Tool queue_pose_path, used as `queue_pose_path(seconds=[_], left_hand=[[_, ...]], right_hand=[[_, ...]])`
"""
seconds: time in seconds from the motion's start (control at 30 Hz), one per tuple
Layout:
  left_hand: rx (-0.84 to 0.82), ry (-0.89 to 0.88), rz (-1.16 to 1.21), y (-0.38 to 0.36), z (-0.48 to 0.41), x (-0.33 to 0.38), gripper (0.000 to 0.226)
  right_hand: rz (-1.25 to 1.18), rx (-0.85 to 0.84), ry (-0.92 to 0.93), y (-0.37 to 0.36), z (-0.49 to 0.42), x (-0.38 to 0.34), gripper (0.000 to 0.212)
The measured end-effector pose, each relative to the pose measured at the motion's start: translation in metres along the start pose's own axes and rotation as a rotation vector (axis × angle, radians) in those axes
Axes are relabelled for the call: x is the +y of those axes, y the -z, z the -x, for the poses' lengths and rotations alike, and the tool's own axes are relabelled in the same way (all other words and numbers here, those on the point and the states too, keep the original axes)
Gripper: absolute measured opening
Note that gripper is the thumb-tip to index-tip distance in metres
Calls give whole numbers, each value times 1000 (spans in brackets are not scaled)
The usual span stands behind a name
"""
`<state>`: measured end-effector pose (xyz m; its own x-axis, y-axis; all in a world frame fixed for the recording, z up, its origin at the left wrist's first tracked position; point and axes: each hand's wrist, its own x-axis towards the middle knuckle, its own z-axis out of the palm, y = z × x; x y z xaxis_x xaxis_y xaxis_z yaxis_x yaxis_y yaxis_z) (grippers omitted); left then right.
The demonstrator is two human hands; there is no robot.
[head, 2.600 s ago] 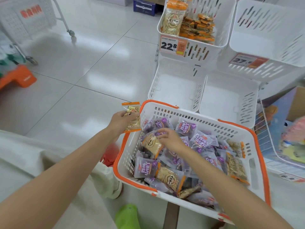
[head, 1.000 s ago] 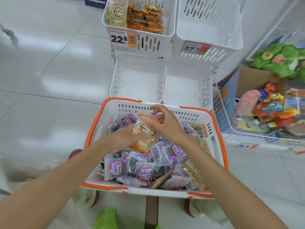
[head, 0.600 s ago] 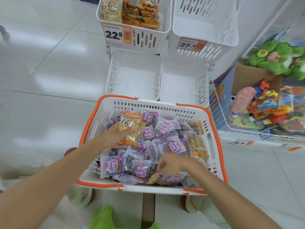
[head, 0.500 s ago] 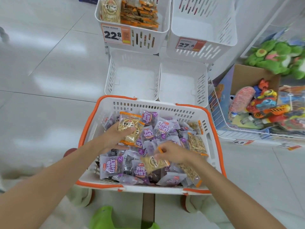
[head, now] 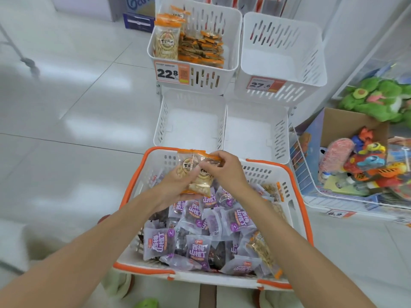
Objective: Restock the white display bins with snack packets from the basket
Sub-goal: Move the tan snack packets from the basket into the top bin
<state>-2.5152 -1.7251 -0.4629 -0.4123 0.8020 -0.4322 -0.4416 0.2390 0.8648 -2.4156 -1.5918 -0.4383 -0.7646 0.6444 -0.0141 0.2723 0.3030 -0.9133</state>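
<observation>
While gripping orange-edged packets [head: 195,174] in left hand [head: 175,185] and right hand [head: 226,172] over far rim of basket [head: 162,148], facing white bins [head: 164,121]; glossy tiled floor [head: 77,107] around.

One view, wide-angle, worn on your head, tilted forward and down. Your forearms run in from the bottom corners to your left hand [head: 175,190] and right hand [head: 224,172], close, at centre frame. The basket [head: 142,269] sits right below you and fills the lower half. The white display bins [head: 275,85] stand just beyond it, top centre. Floor [head: 66,107] fills the left, and the toy box [head: 347,121] sits at the right edge.
</observation>
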Motion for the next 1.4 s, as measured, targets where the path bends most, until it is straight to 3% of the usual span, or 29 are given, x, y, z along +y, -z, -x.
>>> queue_pose_path(seconds=[0.07, 0.17, 0.3, 0.5, 0.6, 0.7, 0.8, 0.97, 1.07, 1.17, 1.27, 1.4], left_hand=[[26, -65, -11, -5, -5, 16, 48], [74, -156, 18, -8, -18, 47, 51], [71, -202, -9, -14, -34, 103, 48], [231, -292, -240, 2, -69, 180, 72], [177, -398, -186, -2, -81, 213, 49], [203, -583, -268, 0, -92, 244, 50], [506, -808, -663, 29, -121, 266, 60], [827, -803, -1169, 81, -181, 289, 64], [845, -774, -1229, 97, -203, 288, 68], [833, -813, -1179, 102, -214, 280, 68], [818, -868, -1119, 100, -216, 275, 65], [806, -883, -1089, 100, -218, 273, 67]], right_hand=[[-71, 36, -90, -6, -12, -10, 60], [-226, -90, -343, -13, -37, -31, 94], [-374, -163, -261, -2, -77, -83, 59], [-361, -260, -98, 16, -134, -133, 54], [-391, -252, -30, 26, -157, -148, 47], [-500, -168, -49, 37, -189, -154, 40], [-546, -62, -55, 49, -229, -154, 50], [-515, 62, -37, 46, -305, -163, 44], [-428, 29, -16, 19, -341, -165, 65], [-330, -56, -51, -3, -354, -160, 112], [-314, 42, -34, -15, -351, -154, 96], [-186, -2, 1, -16, -344, -148, 82]])
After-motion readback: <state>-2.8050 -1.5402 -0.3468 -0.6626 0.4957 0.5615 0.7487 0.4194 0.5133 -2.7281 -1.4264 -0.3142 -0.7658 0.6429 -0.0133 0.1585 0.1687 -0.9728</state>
